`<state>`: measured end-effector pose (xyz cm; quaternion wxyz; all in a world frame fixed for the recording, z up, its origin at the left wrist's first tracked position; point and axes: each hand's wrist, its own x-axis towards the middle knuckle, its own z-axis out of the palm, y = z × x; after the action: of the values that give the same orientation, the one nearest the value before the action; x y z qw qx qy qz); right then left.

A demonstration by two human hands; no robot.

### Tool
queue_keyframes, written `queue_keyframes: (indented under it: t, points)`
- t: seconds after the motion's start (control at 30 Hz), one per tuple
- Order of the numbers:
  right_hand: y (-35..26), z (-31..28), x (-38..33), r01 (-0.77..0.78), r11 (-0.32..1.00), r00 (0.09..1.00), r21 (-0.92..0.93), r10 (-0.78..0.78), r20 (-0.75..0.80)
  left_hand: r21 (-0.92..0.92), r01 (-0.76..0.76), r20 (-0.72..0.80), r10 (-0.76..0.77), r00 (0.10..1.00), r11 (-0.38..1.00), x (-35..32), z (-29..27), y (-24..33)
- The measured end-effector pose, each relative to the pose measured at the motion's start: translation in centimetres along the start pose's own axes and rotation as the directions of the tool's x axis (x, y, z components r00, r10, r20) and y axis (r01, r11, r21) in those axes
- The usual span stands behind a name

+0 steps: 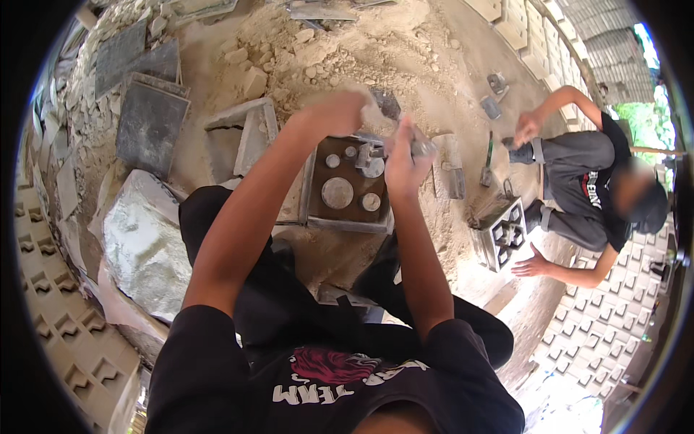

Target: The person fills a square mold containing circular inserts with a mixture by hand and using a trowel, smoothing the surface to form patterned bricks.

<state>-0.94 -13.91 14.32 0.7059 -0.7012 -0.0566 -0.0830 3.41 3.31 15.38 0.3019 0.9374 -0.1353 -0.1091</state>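
Note:
In front of me, between my knees, lies a square mould box [307, 189] with a dark inside. Several pale round discs [337, 194] of different sizes sit in it. My right hand [405, 170] is over the box's far right corner, its fingers closed round a grey tool-like piece [422, 149] whose kind I cannot make out. Below that hand, a small grey metal block [366, 153] stands at a disc. Beyond the box's far edge is my left hand [343, 113], blurred by motion; I cannot tell whether it holds anything.
Loose sand and lumps [340, 54] spread beyond the box. Dark slabs [152, 123] and a pale sack [148, 239] are at left. On the right a co-worker [585, 166] sits by a patterned block mould [501, 235]. Stacked pale blocks [603, 325] line the sides.

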Motion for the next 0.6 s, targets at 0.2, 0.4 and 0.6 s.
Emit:
queue_keyframes:
  t: [0.2,0.4,0.6]
  points:
    - [0.8,-1.0,-1.2,-0.072,0.981,0.996,0.180,0.080,-0.039,-0.249,-0.063,-0.184,0.016,0.983,0.966,-2.4,-4.5,4.7]
    - [1.0,0.4,0.0,-0.173,0.952,0.974,0.254,0.204,-0.099,-0.150,0.046,-0.274,-0.087,0.958,0.988,-2.6,-5.7,2.7]
    - [0.9,1.2,0.1,0.015,0.984,0.993,0.177,-0.036,0.115,-0.350,-0.078,-0.257,-0.016,0.966,0.933,-2.7,-5.9,2.8]
